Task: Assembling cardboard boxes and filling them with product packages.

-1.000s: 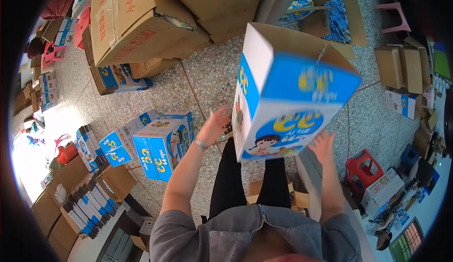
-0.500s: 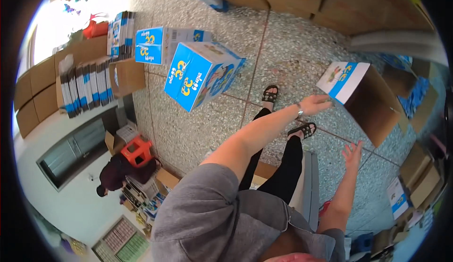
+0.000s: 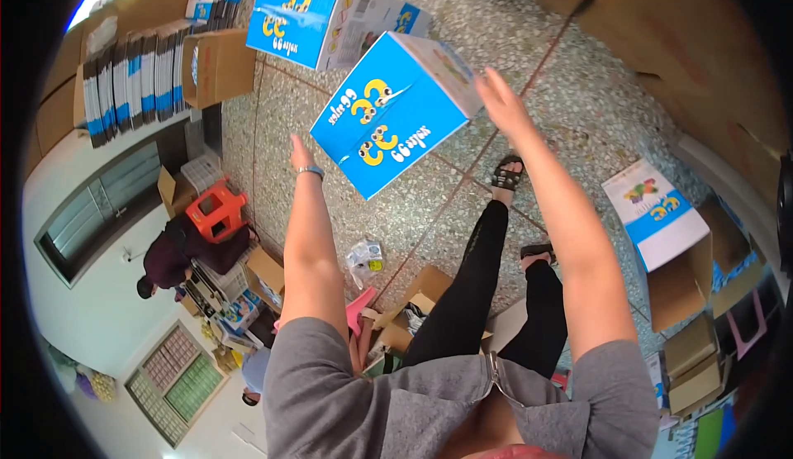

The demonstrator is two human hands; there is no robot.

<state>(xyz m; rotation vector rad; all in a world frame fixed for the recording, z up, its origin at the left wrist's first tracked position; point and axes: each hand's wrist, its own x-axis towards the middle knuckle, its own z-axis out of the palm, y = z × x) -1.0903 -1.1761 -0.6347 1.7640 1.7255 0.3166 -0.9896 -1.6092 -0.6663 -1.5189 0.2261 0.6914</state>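
A closed blue-and-white printed carton (image 3: 388, 120) stands on the speckled floor in front of me, with yellow cartoon shapes on its blue top. My left hand (image 3: 302, 155), a band at its wrist, is open beside the carton's left corner, with a small gap showing. On the other side, my right hand (image 3: 505, 110) is open with straight fingers by the right edge. Whether its fingertips touch the carton, I cannot tell. An upright carton (image 3: 677, 281) with a raised white-and-blue flap is at the right, away from both hands.
Another blue carton (image 3: 301, 17) stands just behind. Flat-folded cartons (image 3: 136, 83) are lined up at the left near a brown box (image 3: 221, 66). Beyond a red stool (image 3: 216, 211), a person (image 3: 186, 248) bends over. Large brown cartons (image 3: 677, 71) line the right; a plastic bag (image 3: 363, 261) lies on the floor.
My view has turned left. My left hand has left the open carton at the right, and both hands are now at either side of the closed blue carton.
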